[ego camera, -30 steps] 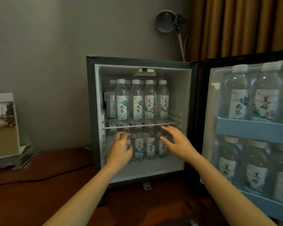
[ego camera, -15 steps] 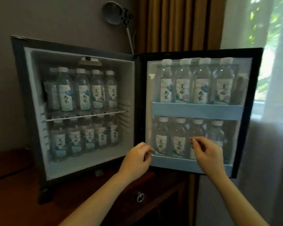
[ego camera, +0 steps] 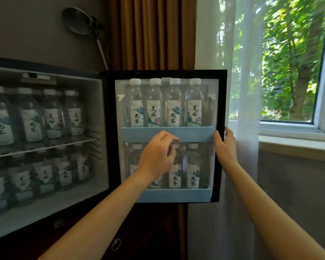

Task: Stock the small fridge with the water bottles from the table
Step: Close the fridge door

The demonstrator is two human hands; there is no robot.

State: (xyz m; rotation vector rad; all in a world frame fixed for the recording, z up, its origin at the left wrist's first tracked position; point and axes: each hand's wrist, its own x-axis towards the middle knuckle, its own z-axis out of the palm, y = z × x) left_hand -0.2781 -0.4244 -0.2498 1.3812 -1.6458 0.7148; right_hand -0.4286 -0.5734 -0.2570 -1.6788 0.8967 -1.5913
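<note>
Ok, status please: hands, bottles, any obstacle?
Right hand grips fridge door edge. Left hand at lower-rack bottle top, grip unclear. Nothing blocks the door.

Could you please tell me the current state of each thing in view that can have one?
fridge door, swung wide open.
upper door shelf, full: four capped water bottles upright.
lower door shelf, upright bottles, partly hidden.
wire shelf, upright bottles above and below.
left hand, fingers curled at a lower bottle's top; grip unclear.
right hand, grips the door's outer edge.
lamp, unlit.
</note>
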